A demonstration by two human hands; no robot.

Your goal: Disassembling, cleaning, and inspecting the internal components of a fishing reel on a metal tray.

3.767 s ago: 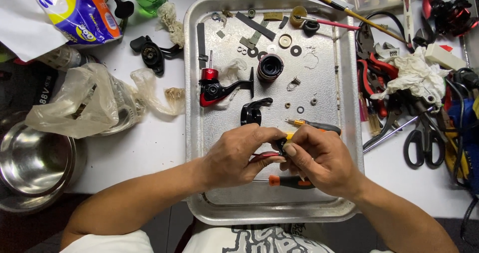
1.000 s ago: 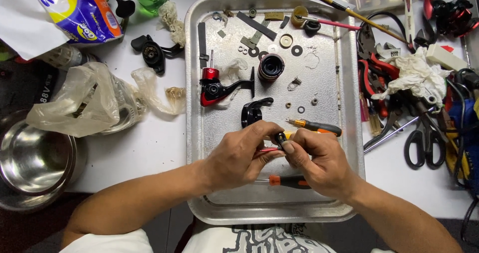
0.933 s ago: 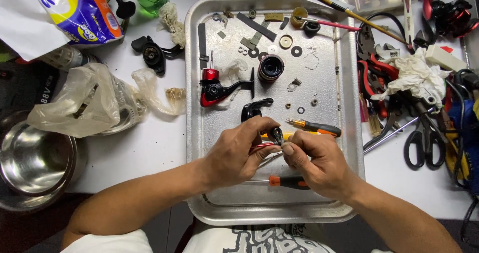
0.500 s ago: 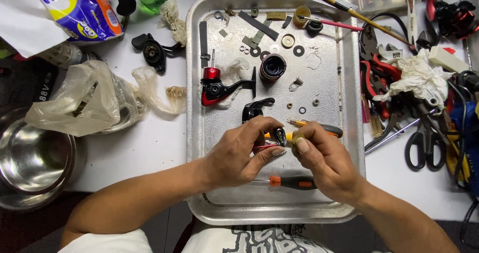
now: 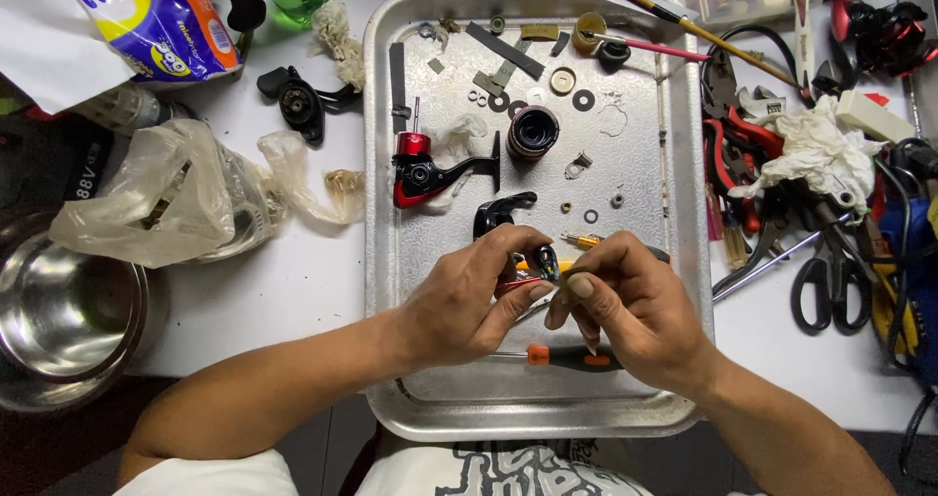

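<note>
Both hands work over the near half of a metal tray [image 5: 391, 261] that lies on a white surface [image 5: 293, 291]. The left hand [image 5: 469, 305] has its grip closed on a small black part with red trim [image 5: 528, 271]; the thumb and the first fingers pinch it, just above the tray floor. The right hand [image 5: 625, 310] meets it from the other side, and its grip is closed too, with the fingertips pressed on the same small part, so the two hands touch each other there. What exactly the right fingers pinch is too small to tell. Under the right hand lies a screwdriver with an orange and black handle [image 5: 576, 357], flat on the tray. Just behind the hands there is a black curved piece [image 5: 498, 213] and a second small screwdriver with a yellow tip [image 5: 586, 242]. Farther back on the tray lie a red and black reel body [image 5: 430, 169], a dark round spool [image 5: 533, 130], and several washers and small rings [image 5: 583, 100]. To the left of the tray lie a crumpled clear plastic bag [image 5: 156, 203] and a steel bowl [image 5: 63, 310]. To the right of the tray are pliers with red handles [image 5: 743, 134], a white rag [image 5: 816, 154] and black scissors [image 5: 831, 281], all crowded together.
</note>
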